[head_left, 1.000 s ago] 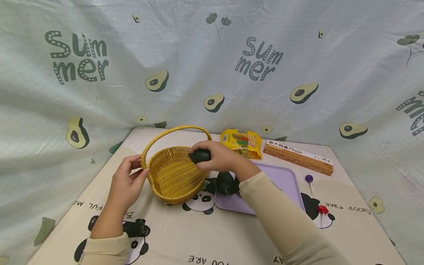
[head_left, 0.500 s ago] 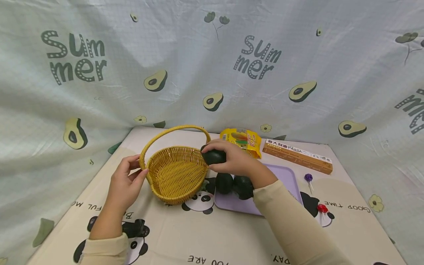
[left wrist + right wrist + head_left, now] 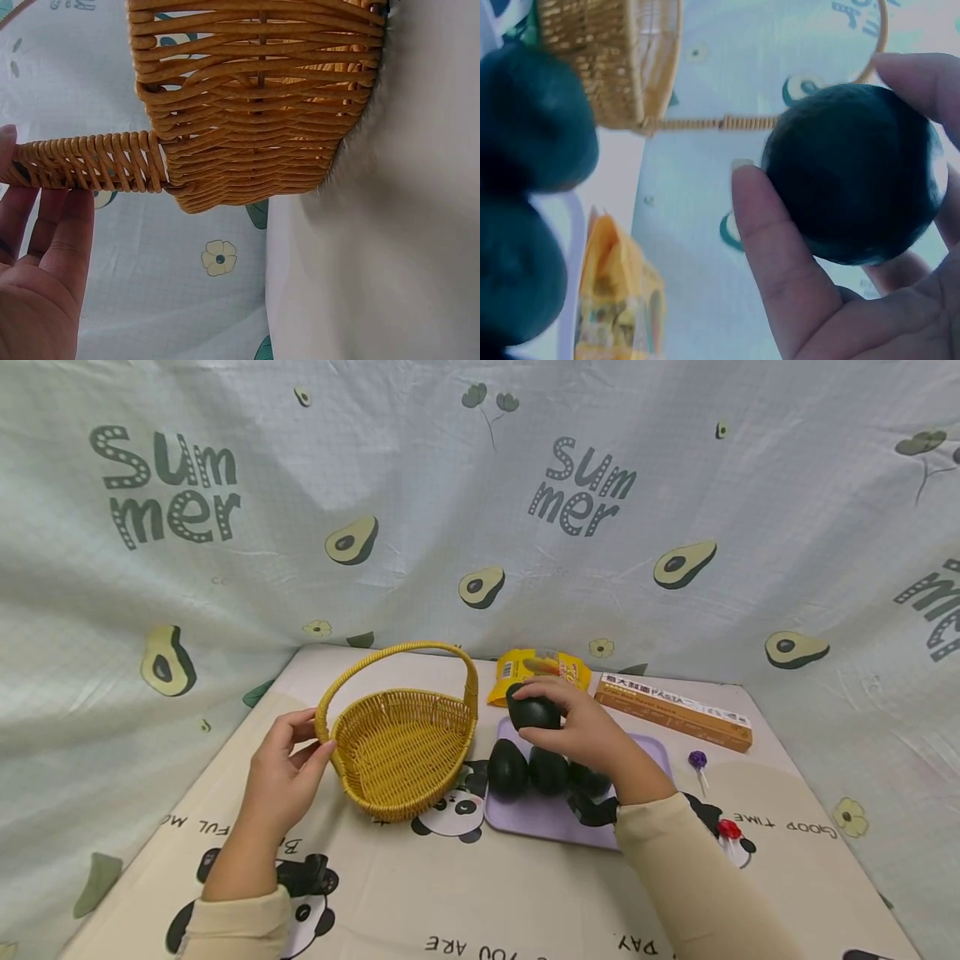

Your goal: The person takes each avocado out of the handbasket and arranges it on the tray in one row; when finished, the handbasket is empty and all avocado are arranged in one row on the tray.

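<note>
My left hand [image 3: 288, 772] pinches the wrapped handle of a yellow wicker basket [image 3: 401, 768] near its left base. The left wrist view shows thumb and fingers on either side of that handle [image 3: 97, 161]. My right hand [image 3: 581, 727] grips a dark green avocado [image 3: 534, 713] above the lilac tray [image 3: 525, 827]. Close up in the right wrist view, fingers and thumb curl round the avocado [image 3: 855, 172]. Three more avocados [image 3: 507, 768] lie in a row on the tray, the rightmost partly hidden by the right wrist. Nothing lies inside the basket.
Behind the tray stands a yellow snack bag [image 3: 506, 677], partly covered by my right hand. A long brown pasta box [image 3: 675, 714] lies at the back right. A purple lollipop [image 3: 698, 762] and a red lollipop [image 3: 730, 830] lie right of the tray.
My right hand has carried the avocado rightward, from over the basket's right rim to above the tray. My left hand has stayed on the handle, and the basket stands in the same place.
</note>
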### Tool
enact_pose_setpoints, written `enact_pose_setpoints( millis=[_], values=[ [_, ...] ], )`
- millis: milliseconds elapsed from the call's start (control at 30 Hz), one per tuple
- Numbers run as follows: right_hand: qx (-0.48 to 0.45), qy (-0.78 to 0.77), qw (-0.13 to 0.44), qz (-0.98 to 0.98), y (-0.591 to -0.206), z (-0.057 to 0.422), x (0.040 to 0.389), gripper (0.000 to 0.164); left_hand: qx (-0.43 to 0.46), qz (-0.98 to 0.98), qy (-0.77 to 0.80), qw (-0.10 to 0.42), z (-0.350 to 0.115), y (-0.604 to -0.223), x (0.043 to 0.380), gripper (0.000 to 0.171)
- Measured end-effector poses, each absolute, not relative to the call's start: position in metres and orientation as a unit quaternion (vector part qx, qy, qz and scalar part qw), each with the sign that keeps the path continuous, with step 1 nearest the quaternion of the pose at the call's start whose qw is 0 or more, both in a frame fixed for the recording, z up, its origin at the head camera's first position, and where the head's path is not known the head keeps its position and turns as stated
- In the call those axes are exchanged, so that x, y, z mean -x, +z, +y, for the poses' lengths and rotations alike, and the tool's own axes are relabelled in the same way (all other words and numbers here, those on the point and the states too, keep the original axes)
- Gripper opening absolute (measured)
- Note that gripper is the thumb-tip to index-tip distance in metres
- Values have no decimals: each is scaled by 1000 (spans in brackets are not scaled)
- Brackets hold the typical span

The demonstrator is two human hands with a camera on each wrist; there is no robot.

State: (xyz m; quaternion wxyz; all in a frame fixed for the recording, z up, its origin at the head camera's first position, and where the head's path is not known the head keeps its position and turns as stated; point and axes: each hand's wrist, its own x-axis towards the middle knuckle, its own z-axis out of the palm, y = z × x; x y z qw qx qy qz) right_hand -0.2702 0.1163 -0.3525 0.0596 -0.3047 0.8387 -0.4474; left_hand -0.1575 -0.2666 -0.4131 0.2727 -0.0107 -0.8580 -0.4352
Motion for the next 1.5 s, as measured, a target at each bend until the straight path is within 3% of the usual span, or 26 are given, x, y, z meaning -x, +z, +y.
enact_pose_setpoints(
  millis=[467,733,1500],
  values=[
    [189,-482,57,854,-370,167,269,48,15,-856,-436,279,-267,-413,158,48],
    [141,-461,27,876,-382,191,268,71,18,-855,-434,284,-267,-413,160,48],
    [73,-424,14,903,-419,229,254,53,16,-853,-440,280,-267,-413,159,47]
  ],
)
